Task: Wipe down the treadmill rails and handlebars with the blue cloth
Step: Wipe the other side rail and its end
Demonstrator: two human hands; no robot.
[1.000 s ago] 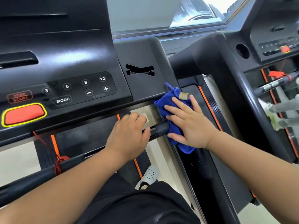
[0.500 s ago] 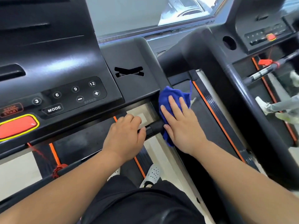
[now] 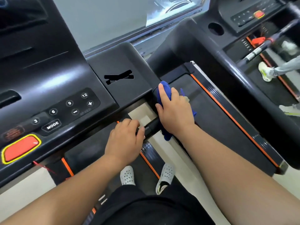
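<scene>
My right hand [image 3: 174,111] presses the blue cloth [image 3: 165,91] against the black side rail of the treadmill, just right of the console [image 3: 113,88]. Most of the cloth is hidden under the hand; a tip shows above the fingers and another below the wrist. My left hand [image 3: 125,142] grips the black front handlebar [image 3: 151,126], which runs crosswise under the console. The two hands are close together, with a short stretch of bar between them.
The console carries speed buttons [image 3: 76,104] and a red stop button [image 3: 20,148]. My white shoes [image 3: 165,176] stand below. A second treadmill [image 3: 243,18] is at the right, where another person's feet [image 3: 266,72] move on its belt.
My right hand has slid the cloth up the side rail and curled around it instead of lying flat. The left hand has stayed on the handlebar. The view has tilted down.
</scene>
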